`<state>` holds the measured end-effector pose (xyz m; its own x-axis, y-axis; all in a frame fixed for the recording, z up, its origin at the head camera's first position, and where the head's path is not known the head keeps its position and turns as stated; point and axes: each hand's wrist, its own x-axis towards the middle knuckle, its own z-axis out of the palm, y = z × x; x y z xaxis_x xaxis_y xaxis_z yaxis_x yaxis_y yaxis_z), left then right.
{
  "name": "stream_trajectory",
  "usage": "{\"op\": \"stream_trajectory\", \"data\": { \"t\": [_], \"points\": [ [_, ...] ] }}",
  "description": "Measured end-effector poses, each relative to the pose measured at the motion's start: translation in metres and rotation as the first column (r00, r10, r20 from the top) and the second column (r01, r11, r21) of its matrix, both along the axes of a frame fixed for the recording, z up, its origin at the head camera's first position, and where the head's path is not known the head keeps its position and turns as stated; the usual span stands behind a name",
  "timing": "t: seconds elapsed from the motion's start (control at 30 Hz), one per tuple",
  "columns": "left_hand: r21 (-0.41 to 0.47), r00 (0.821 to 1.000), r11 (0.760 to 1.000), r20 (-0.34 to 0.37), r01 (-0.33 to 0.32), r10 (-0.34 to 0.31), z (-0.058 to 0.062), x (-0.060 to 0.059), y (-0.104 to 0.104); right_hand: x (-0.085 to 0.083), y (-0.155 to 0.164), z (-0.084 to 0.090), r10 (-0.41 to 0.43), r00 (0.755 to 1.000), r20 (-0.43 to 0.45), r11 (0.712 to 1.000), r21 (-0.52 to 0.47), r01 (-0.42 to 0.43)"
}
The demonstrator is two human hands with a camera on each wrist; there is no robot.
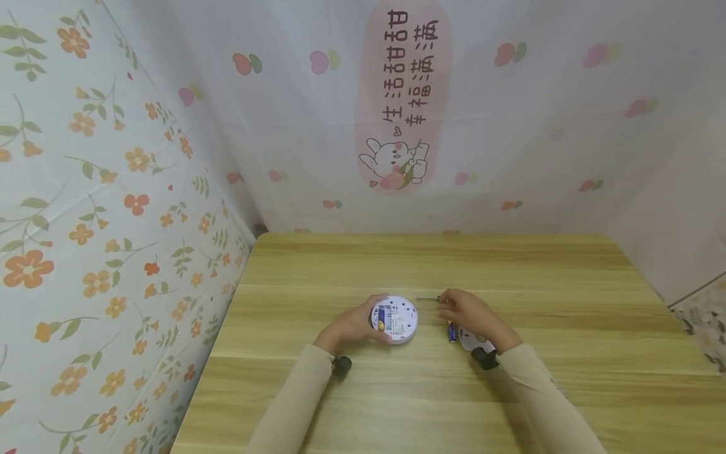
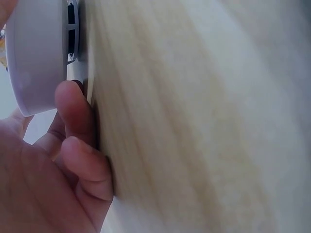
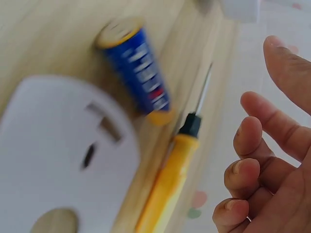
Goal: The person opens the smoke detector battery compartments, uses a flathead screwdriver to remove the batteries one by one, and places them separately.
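Floral-walled booth, wood desk. Your left hand grips round white device, back open w/ one battery in. Right hand, fingers loose, over screwdriver; spare battery & cover beside it. Roughly halfway: cover not yet on.

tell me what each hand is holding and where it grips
Left hand grips the round white device by its rim. Right hand holds nothing; the screwdriver lies beside it.
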<state>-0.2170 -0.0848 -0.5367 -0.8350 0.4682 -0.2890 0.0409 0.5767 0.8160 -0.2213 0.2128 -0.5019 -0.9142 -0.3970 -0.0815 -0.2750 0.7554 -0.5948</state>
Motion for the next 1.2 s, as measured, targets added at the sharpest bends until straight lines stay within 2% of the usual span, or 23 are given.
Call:
{"op": "stream_trajectory", "data": {
  "t": [0.17, 0.3, 0.4, 0.57, 0.8, 1.2],
  "points": [
    [0.009, 1.000, 1.000, 0.016, -0.012, 0.012, -0.001, 0.001, 0.000, -0.001, -0.014, 0.007, 0.008, 1.000, 0.024, 1.000, -0.028, -0.007],
    [0.016, 0.999, 1.000, 0.028, -0.021, 0.020, -0.002, 0.001, 0.000, -0.003, -0.026, 0.010, 0.030, 0.999, 0.010, 0.999, -0.034, -0.030],
    [0.020, 0.999, 0.999, 0.038, -0.026, 0.026, -0.003, 0.001, 0.000, -0.004, -0.034, 0.010, 0.063, 0.997, -0.053, 0.998, -0.024, -0.064],
    [0.033, 0.999, 0.999, 0.047, -0.023, 0.021, -0.004, 0.000, 0.000, -0.004, -0.048, 0.005, 0.118, 0.978, -0.171, 0.993, 0.026, -0.115],
    [0.043, 0.999, 0.999, 0.037, -0.010, 0.008, -0.004, 0.000, -0.001, -0.001, -0.066, 0.003, 0.139, 0.982, -0.127, 0.990, -0.004, -0.140],
    [0.024, 0.997, 0.998, -0.033, 0.066, -0.065, -0.005, -0.005, -0.002, 0.004, -0.095, -0.002, 0.185, 0.966, -0.183, 0.982, 0.001, -0.188]
  ]
}}
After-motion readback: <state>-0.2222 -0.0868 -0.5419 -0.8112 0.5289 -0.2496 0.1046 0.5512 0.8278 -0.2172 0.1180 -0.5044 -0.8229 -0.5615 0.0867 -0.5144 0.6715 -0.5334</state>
